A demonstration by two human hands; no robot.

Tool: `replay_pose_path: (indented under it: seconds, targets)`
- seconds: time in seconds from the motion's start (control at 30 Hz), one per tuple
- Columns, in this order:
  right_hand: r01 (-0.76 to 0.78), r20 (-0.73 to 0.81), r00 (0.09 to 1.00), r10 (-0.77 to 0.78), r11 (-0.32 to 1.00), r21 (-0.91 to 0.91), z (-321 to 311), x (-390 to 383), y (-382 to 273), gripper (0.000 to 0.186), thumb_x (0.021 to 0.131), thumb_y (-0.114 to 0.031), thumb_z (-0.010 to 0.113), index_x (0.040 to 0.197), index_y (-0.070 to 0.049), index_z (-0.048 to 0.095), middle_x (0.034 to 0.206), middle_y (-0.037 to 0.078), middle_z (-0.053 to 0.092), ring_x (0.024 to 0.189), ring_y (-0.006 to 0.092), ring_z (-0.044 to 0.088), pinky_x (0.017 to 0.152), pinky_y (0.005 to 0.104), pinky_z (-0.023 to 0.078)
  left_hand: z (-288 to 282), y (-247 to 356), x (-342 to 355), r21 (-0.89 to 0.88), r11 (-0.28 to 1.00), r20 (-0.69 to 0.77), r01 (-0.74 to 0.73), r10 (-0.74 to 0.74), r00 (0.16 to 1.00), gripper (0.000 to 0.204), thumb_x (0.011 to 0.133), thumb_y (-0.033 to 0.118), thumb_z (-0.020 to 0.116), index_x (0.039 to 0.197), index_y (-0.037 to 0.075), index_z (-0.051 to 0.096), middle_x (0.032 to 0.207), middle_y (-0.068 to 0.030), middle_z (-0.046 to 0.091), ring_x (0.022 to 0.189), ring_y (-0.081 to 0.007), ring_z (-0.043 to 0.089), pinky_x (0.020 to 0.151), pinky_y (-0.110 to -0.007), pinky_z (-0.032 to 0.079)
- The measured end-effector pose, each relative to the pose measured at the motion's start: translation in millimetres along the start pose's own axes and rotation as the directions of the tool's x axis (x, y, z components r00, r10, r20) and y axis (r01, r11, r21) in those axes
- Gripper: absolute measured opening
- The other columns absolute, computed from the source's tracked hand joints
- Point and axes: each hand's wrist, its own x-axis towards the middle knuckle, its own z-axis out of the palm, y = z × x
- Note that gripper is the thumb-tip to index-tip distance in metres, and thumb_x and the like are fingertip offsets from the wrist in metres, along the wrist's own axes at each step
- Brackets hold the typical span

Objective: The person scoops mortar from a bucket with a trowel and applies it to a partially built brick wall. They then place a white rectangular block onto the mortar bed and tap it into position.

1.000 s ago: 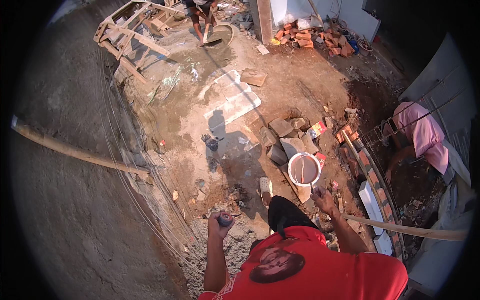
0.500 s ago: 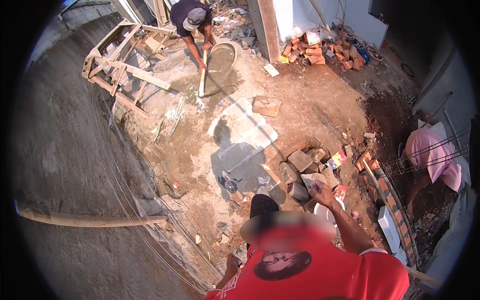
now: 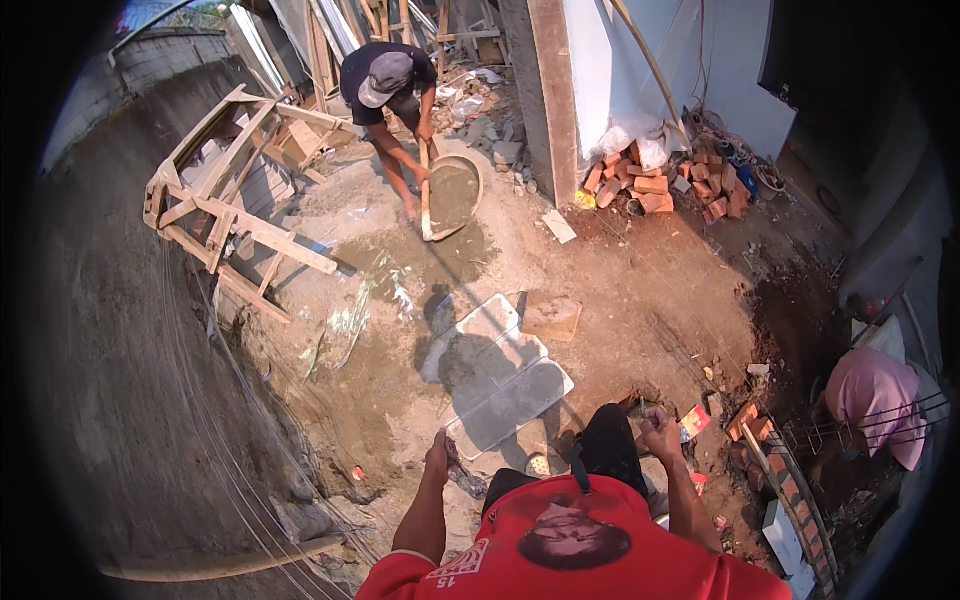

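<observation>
My left hand (image 3: 439, 455) is closed at the lower middle, at a dark greyish thing I cannot make out clearly, beside my red shirt. My right hand (image 3: 660, 434) is closed around a thin object, likely a handle, near a red-and-yellow packet (image 3: 694, 422). Below and between my hands are my dark-clad legs and a light sandal (image 3: 538, 464). Just ahead lie pale rectangular slabs (image 3: 512, 400), partly in my shadow, and a square brownish board (image 3: 552, 315).
A co-worker (image 3: 390, 85) bends with a hoe (image 3: 426, 200) by a basin (image 3: 456, 185). A wooden frame (image 3: 230, 220) stands left, a brick pile (image 3: 650, 195) by a white wall. Another person (image 3: 872, 400) crouches right among rebar. Wires (image 3: 200, 400) run along the left wall.
My view has swung up and forward, taking in more of the far end. The white bucket is now mostly hidden. The co-worker's hoe blade has shifted right toward the basin; both my hands moved.
</observation>
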Motion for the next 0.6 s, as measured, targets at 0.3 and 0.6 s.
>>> replay_pose_path:
  seconds: [0.3, 0.6]
  targets:
    - [0.077, -0.070, 0.995, -0.072, 0.994, 0.072, -9, 196, 6, 0.022, 0.084, -0.017, 0.067, 0.096, 0.002, 0.066, 0.074, 0.004, 0.064, 0.064, 0.0117, 0.057, 0.057, 0.0310, 0.047, 203, 188, 140, -0.420, 0.906, 0.170, -0.053, 0.136, 0.976, 0.041, 0.101, 0.048, 0.049, 0.088, 0.010, 0.058, 0.071, -0.0054, 0.056, 0.066, -0.0238, 0.058, 0.070, -0.044, 0.054]
    - [0.209, -0.066, 0.973, -0.222, 0.964, -0.166, -114, 532, -119, 0.028, 0.086, -0.027, 0.068, 0.098, -0.001, 0.066, 0.074, 0.006, 0.064, 0.069, 0.0165, 0.059, 0.065, 0.0345, 0.048, 426, 328, 228, -0.694, 0.713, 0.307, 0.102, 0.164, 0.938, 0.036, 0.087, 0.034, 0.057, 0.094, -0.001, 0.064, 0.084, -0.0146, 0.062, 0.082, -0.0339, 0.060, 0.076, -0.048, 0.048]
